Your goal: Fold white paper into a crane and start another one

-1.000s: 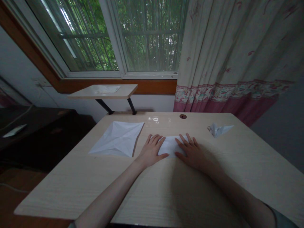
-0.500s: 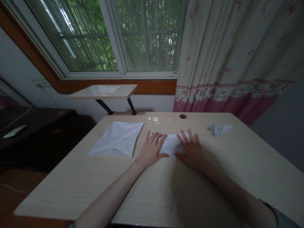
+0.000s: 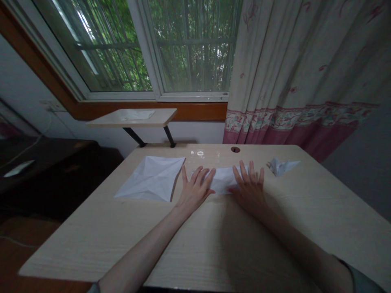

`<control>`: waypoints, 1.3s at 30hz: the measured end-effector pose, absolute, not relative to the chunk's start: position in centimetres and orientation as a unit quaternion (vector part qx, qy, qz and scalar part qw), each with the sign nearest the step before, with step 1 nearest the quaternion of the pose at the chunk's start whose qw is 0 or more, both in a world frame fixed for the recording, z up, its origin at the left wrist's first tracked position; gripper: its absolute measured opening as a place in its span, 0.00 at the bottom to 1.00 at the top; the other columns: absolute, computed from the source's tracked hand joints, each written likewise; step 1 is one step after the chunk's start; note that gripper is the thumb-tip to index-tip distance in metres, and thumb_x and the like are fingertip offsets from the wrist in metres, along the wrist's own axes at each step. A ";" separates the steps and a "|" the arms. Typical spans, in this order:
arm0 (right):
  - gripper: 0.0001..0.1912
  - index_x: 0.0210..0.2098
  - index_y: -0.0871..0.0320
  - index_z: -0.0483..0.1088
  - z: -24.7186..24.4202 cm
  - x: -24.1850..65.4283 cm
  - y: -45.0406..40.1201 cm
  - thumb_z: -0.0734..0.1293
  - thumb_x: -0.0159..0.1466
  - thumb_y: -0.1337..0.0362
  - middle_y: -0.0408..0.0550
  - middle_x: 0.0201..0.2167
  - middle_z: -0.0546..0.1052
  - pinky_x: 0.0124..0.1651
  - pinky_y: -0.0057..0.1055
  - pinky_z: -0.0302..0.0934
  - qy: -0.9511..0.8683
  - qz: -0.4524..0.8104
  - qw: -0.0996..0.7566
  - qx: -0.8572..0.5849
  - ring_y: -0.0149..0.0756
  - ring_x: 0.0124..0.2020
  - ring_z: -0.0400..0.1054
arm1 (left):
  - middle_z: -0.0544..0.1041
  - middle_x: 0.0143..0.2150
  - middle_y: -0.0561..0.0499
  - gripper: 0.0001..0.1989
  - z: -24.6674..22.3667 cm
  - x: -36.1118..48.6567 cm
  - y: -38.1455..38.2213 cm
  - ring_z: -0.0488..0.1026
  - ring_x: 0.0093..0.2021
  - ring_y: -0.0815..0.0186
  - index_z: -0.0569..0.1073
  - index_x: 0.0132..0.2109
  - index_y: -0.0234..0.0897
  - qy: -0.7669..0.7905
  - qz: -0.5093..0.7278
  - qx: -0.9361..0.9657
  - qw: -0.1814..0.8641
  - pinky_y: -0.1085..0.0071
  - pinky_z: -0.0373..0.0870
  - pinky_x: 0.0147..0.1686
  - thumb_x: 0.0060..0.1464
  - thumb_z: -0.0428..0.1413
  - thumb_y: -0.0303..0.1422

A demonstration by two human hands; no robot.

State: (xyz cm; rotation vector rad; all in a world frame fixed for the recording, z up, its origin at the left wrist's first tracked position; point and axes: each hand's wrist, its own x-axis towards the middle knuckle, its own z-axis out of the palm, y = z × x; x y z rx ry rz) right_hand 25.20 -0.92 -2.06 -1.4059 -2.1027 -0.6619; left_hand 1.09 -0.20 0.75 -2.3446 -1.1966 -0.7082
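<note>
A folded white paper [image 3: 224, 180] lies flat near the middle of the wooden desk [image 3: 189, 244]. On its left end rests my left hand [image 3: 196, 188], fingers spread over the paper. My right hand [image 3: 249, 189] lies on the right end, also with fingers spread. Both hands cover the paper's ends, and its middle shows between them. To the left, a larger creased white sheet [image 3: 152, 179] lies unfolded. A small folded paper figure [image 3: 282, 166] with pointed tips sits at the right.
A small raised shelf [image 3: 159, 118] on black supports stands at the back left, with a white paper [image 3: 139, 115] on it. Near the back edge is a round hole [image 3: 235, 149]. Behind the desk are a window and a patterned curtain [image 3: 275, 81].
My hands have moved slightly apart, their fingers spread wider. The near edge of the paper between them now sits a little farther from me.
</note>
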 end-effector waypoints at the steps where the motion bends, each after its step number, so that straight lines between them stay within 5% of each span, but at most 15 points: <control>1: 0.43 0.73 0.58 0.38 -2.0 25.2 -1.0 0.60 0.69 0.46 0.61 0.72 0.49 0.66 0.71 0.30 -0.775 -0.248 0.264 -0.518 0.64 0.72 0.33 | 0.74 0.58 0.43 0.37 0.8 1.1 -0.3 0.66 0.61 0.48 0.61 0.68 0.43 -0.426 -0.265 -0.840 0.207 0.34 0.23 0.66 0.55 0.64 0.45; 8: 0.36 0.73 0.54 0.39 -0.9 25.3 -1.7 0.58 0.72 0.56 0.58 0.72 0.51 0.68 0.68 0.28 -0.781 -0.252 0.264 -0.507 0.58 0.73 0.38 | 0.77 0.52 0.44 0.33 1.8 0.5 -1.0 0.70 0.57 0.50 0.62 0.67 0.41 -0.350 -0.361 -0.845 0.184 0.37 0.29 0.68 0.60 0.56 0.50; 13: 0.31 0.72 0.51 0.45 0.5 26.1 -2.4 0.56 0.73 0.58 0.53 0.68 0.63 0.69 0.64 0.24 -0.787 -0.237 0.283 -0.494 0.53 0.69 0.52 | 0.79 0.49 0.45 0.26 2.4 -0.4 -1.1 0.72 0.53 0.52 0.64 0.65 0.40 -0.278 -0.417 -0.852 0.151 0.45 0.53 0.66 0.63 0.52 0.42; 17: 0.28 0.70 0.50 0.51 0.9 27.3 -2.5 0.56 0.72 0.61 0.50 0.60 0.72 0.69 0.60 0.28 -0.785 -0.228 0.340 -0.465 0.50 0.64 0.60 | 0.78 0.48 0.42 0.23 2.6 -1.0 -1.1 0.74 0.49 0.55 0.65 0.63 0.37 -0.239 -0.446 -0.855 0.113 0.57 0.71 0.50 0.65 0.49 0.40; 25: 0.19 0.57 0.48 0.66 0.6 28.3 -2.3 0.54 0.70 0.62 0.44 0.43 0.81 0.66 0.56 0.42 -0.733 -0.132 0.487 -0.456 0.44 0.49 0.73 | 0.77 0.48 0.43 0.20 2.1 -1.1 -1.5 0.75 0.46 0.56 0.67 0.62 0.41 -0.227 -0.536 -0.811 0.062 0.59 0.74 0.44 0.67 0.45 0.39; 30: 0.17 0.48 0.50 0.71 0.6 28.3 -2.2 0.53 0.72 0.58 0.43 0.31 0.79 0.59 0.53 0.55 -0.697 -0.065 0.559 -0.444 0.42 0.40 0.74 | 0.75 0.47 0.43 0.17 1.4 -0.7 -1.2 0.73 0.45 0.57 0.73 0.54 0.41 -0.277 -0.640 -0.714 -0.065 0.63 0.74 0.37 0.67 0.46 0.41; 39: 0.24 0.31 0.54 0.73 0.6 28.4 -1.6 0.51 0.73 0.54 0.48 0.30 0.78 0.48 0.47 0.63 -0.628 0.044 0.625 -0.462 0.45 0.41 0.74 | 0.74 0.43 0.45 0.18 1.4 -0.2 -0.1 0.75 0.37 0.62 0.77 0.48 0.39 -0.259 -0.699 -0.622 -0.238 0.65 0.71 0.35 0.66 0.48 0.44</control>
